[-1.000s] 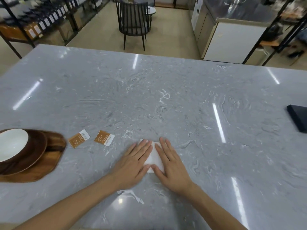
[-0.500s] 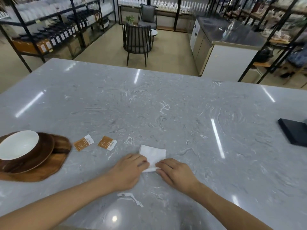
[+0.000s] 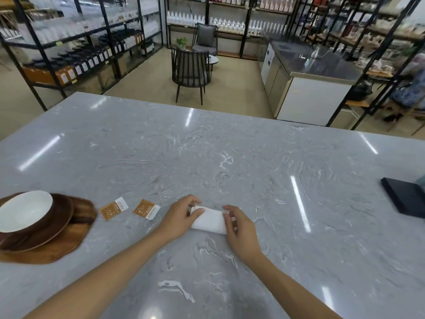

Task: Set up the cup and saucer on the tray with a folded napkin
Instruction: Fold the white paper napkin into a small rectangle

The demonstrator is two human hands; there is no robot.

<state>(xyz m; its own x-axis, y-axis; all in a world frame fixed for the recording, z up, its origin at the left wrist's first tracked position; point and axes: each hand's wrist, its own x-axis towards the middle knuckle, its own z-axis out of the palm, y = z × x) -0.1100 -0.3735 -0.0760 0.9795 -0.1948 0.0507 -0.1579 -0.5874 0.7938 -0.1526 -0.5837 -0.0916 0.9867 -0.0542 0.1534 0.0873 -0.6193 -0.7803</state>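
White and soft, the napkin lay on the grey marble bench between our hands, its long axis running left to right, folded into a narrow, slightly puffed strip. Our left hand pinched its left end with curled fingers and our right hand gripped its right end, both closed on the cloth. The wooden tray, carrying the cup on its brown saucer, sat well apart to the left, nearer our left hand, so we judged the carry would run leftward past the two sachets.
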